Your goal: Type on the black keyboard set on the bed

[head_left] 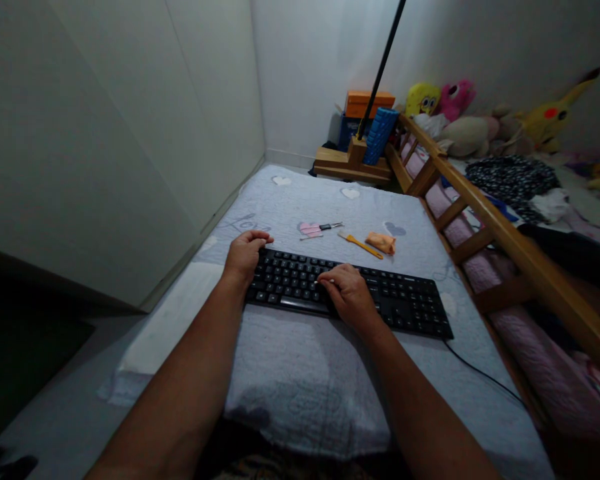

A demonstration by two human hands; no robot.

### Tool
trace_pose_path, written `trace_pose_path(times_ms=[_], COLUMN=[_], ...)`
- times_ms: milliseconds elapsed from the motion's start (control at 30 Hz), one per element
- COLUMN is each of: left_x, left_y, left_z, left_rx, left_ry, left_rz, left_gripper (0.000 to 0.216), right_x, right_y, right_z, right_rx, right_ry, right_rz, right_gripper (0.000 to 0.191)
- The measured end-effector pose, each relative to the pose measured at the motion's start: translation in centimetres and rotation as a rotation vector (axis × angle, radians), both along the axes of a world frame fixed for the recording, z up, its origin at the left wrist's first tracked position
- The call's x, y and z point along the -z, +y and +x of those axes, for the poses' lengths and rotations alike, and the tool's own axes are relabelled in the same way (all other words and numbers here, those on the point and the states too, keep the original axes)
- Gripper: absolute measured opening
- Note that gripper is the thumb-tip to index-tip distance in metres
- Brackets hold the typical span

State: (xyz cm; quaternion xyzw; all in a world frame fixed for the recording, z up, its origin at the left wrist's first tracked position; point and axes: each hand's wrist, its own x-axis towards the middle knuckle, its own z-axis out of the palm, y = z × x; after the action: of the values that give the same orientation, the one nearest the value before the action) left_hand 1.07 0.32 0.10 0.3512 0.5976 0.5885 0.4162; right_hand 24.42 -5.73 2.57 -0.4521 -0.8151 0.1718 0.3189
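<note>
A black keyboard (300, 280) lies slightly turned on a pale patterned cover. My left hand (246, 255) is at its far left corner, fingers curled together against the edge. Over the middle of the keys, my right hand (349, 292) pinches a small white-tipped stick (325, 281) that looks like a cotton swab; its fingers hide some keys. Behind the keyboard lie a dark-handled metal tool (326, 227), a thin stick (311, 237) like another swab, a yellow brush (363, 246) and a crumpled orange cloth (381, 243).
From the keyboard's right end a black cable (485, 375) runs toward a wooden bed rail (480, 220). A large pale panel (130, 133) stands close on the left. Past the far edge are a wooden base (355, 160), a blue roller (381, 135) and an orange box (369, 103).
</note>
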Motion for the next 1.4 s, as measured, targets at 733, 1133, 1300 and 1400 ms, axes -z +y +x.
trace_pose_path(times_ms=[733,1133,1300,1400], left_x=[-0.19,-0.05,0.25,0.31], left_y=[-0.12,0.06,0.17,0.24], left_z=[0.11,0.02,-0.04,-0.03], left_rx=[-0.002,-0.003,-0.005,-0.006], left_ry=[0.015,0.014,0.013,0.015], left_rz=[-0.013,-0.014,-0.002,0.0], left_gripper=[0.014,0.015,0.014,0.014], right_x=[0.27,-0.37,-0.3,-0.05], right_y=[0.23,0.16,0.1,0.12], right_z=[-0.89,-0.29,-0.59,-0.84], right_rx=[-0.058,-0.005,-0.013,-0.028], right_ry=[-0.035,-0.046,-0.04,-0.042], right_rz=[-0.007,-0.007,-0.009,-0.003], right_gripper=[0.014,0.016,0.015,0.015])
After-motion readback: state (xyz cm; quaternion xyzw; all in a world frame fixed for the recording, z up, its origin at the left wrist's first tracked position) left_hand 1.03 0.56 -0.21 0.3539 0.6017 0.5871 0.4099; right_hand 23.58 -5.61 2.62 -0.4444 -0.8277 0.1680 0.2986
